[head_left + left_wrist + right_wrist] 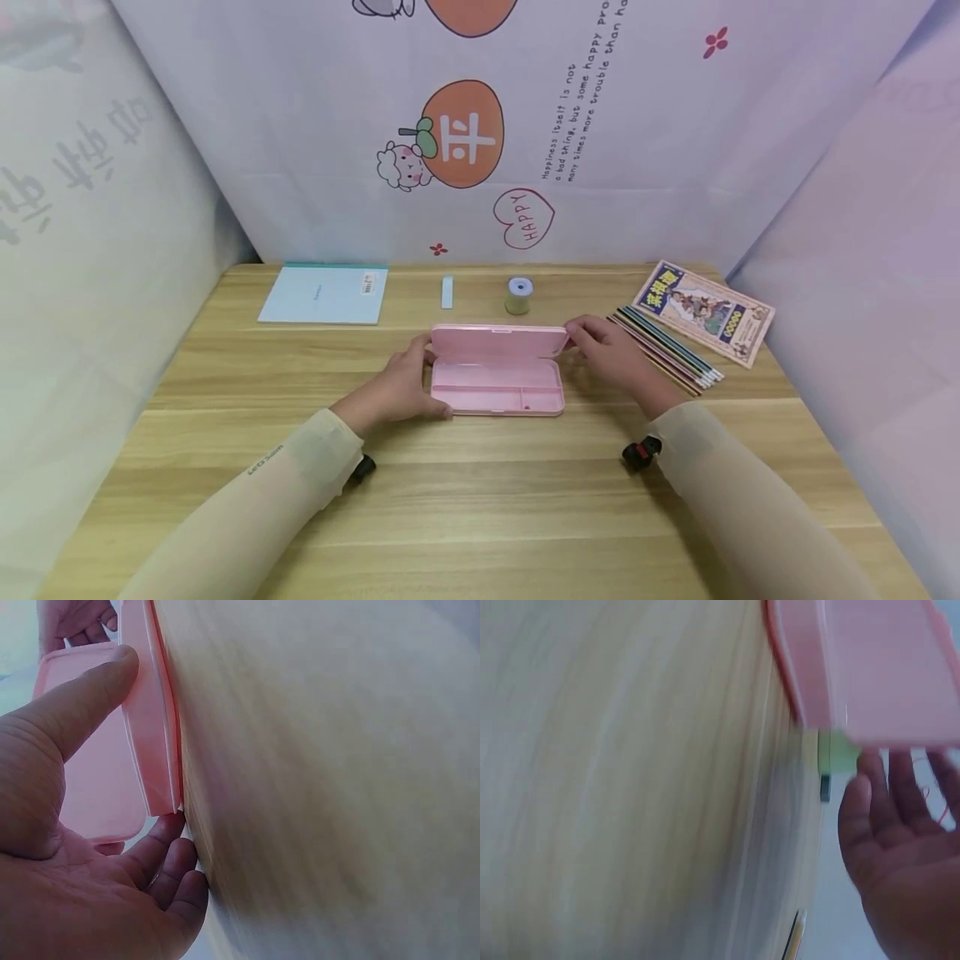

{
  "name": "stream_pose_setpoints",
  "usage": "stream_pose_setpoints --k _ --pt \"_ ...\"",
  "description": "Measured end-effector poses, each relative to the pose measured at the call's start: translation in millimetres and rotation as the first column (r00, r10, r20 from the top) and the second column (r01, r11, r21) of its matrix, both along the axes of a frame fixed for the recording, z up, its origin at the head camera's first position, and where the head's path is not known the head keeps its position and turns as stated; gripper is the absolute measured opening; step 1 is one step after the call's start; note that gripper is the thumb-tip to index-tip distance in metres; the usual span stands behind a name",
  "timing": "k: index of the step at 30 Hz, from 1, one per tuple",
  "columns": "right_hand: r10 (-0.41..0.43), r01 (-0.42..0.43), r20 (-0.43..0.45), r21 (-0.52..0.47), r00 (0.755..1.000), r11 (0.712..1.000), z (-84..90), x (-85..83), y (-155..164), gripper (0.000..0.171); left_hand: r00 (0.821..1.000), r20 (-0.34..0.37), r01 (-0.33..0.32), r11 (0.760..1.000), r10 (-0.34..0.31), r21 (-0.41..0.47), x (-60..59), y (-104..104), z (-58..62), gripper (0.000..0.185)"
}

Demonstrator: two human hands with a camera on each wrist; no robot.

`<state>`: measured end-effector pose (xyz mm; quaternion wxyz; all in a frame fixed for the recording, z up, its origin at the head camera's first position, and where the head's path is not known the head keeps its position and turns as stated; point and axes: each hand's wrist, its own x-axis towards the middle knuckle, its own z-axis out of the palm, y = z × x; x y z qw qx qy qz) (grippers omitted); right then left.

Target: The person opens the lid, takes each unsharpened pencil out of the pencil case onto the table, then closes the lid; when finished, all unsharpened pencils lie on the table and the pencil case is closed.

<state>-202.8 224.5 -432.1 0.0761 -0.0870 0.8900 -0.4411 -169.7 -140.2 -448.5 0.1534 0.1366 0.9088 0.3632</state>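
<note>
A pink pencil case (480, 398) lies on the table with its lid (498, 342) raised at the back. Its divided inside shows no pens, just a small dark spot in the right compartment. My left hand (401, 387) grips the case's left end. In the left wrist view the thumb (97, 690) presses the front wall while the fingers bend around the end. At the lid's right corner is my right hand (603, 350). The right wrist view has its fingers (907, 795) stretched out behind the lid's edge, the thumb apart from it.
Several pencils (667, 348) lie right of the right hand, beside an illustrated book (705, 312). Behind the case stand a greenish pencil sharpener-like cylinder (518, 296) and a small pale-blue strip (447, 292). A light-blue notebook (322, 296) lies at the back left. Printed cloth walls enclose the table.
</note>
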Motion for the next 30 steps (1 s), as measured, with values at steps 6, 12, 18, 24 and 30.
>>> stream_pose_setpoints --k 6,12,18,24,30 --pt "0.166 -0.162 -0.078 0.052 0.983 0.985 -2.6 7.6 14.6 0.032 0.999 -0.019 0.030 0.999 -0.030 -0.024 2.0 -1.2 4.2 0.117" --pt "0.335 -0.322 -0.096 0.133 0.937 0.937 -5.0 17.4 12.2 0.034 0.995 -0.058 0.077 0.997 -0.078 -0.019 2.5 -1.1 5.2 0.098" --pt "0.372 -0.352 -0.014 0.293 0.928 0.889 -2.9 25.6 -0.2 0.061 0.995 -0.050 0.087 0.994 -0.091 -0.068 5.2 0.3 3.1 0.100" --pt "0.379 -0.358 -0.005 0.321 0.925 0.877 -4.0 27.1 -6.9 0.069 0.997 -0.015 0.077 0.991 -0.079 -0.108 7.3 1.5 3.6 0.100" --pt "0.375 -0.350 0.005 0.371 0.927 0.860 -3.3 27.3 -9.7 0.074 0.997 -0.024 0.074 0.991 -0.077 -0.109 7.6 1.8 6.1 0.094"
